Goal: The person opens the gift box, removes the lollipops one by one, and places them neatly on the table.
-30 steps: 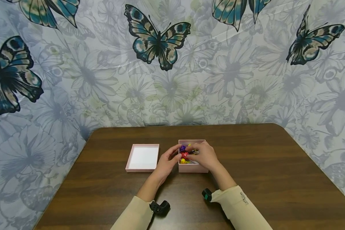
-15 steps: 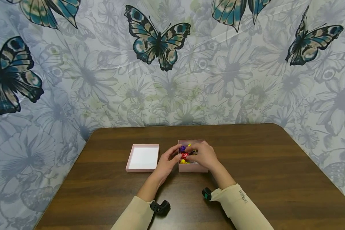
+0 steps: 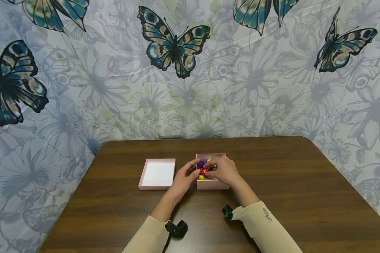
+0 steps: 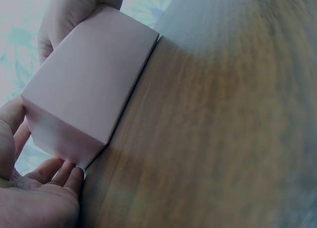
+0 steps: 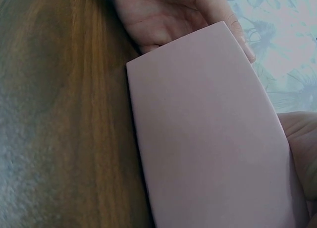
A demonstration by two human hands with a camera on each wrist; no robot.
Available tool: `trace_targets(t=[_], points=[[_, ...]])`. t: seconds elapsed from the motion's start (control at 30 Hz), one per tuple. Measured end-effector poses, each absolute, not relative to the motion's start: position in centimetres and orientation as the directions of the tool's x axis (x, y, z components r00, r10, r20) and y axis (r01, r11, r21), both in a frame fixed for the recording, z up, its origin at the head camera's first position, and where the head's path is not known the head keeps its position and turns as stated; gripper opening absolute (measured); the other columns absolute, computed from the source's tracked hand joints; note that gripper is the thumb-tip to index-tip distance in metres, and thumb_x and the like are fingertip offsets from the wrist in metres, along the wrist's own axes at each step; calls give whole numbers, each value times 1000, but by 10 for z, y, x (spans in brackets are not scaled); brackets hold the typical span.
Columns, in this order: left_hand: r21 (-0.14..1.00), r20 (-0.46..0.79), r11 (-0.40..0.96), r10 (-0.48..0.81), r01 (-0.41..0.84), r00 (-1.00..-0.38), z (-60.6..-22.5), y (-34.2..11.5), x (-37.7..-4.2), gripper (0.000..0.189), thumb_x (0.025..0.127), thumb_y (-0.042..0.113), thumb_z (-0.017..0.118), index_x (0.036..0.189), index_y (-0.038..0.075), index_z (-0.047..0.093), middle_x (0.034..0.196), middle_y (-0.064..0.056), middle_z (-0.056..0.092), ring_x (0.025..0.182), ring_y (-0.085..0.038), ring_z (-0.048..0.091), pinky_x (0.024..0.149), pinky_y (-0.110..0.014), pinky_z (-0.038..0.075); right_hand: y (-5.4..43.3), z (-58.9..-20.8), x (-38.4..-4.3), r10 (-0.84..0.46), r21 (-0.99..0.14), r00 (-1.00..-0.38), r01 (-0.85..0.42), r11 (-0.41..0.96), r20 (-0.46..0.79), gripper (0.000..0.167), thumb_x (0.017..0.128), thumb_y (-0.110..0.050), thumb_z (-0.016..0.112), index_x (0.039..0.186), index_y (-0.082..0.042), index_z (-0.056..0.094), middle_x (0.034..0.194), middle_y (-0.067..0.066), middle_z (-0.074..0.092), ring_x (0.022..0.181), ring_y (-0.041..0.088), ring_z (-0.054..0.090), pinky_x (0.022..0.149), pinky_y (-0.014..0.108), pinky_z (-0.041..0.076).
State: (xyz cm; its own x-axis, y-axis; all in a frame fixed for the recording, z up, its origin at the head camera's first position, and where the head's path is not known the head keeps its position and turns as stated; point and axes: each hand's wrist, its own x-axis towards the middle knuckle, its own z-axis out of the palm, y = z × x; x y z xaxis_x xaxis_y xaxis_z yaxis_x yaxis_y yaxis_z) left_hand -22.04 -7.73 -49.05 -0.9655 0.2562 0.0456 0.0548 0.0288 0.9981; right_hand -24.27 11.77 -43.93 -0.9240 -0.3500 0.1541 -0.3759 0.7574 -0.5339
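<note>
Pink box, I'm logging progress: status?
Left hand touching pink box; right hand over its opening, grip unclear. Box uncovered, lid aside, colourful pieces inside. Hands partly hide them.

A brown wood-grain desk (image 3: 282,175) with rounded far corners carries two things in its far middle. On the left lies a shallow pink lid (image 3: 157,172), white inside facing up; on the right, well apart from it, stands an open pink box (image 3: 213,185).
</note>
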Motion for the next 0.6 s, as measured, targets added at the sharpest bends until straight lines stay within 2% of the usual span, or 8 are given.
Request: trace_targets(t=[0.23,0.47,0.6], points=[[998,59,19,261,66,-964,-491,-78,-221,46,102,24,58,147,18,50,152,-14,48,143,-31,44,116,-48,40,117,-439,-244,-354,-543,-924,-374,752,146,15,79,-27,85,92,-24,80,92,-9,78,89,19,57,109,59,39],[997,59,26,262,68,-963,-493,-78,-222,47,101,25,59,147,18,50,151,-14,49,142,-31,45,113,-44,44,118,-439,-244,-375,-549,-914,-394,737,152,11,79,-27,84,88,-24,79,87,-11,77,95,23,68,120,63,25],[998,51,21,260,58,-964,-492,-78,-222,46,101,25,60,146,21,52,151,-12,49,142,-29,45,116,-48,41,118,-439,-244,-385,-535,-910,-403,742,152,12,79,-27,84,89,-25,79,89,-11,77,97,23,67,118,64,28]])
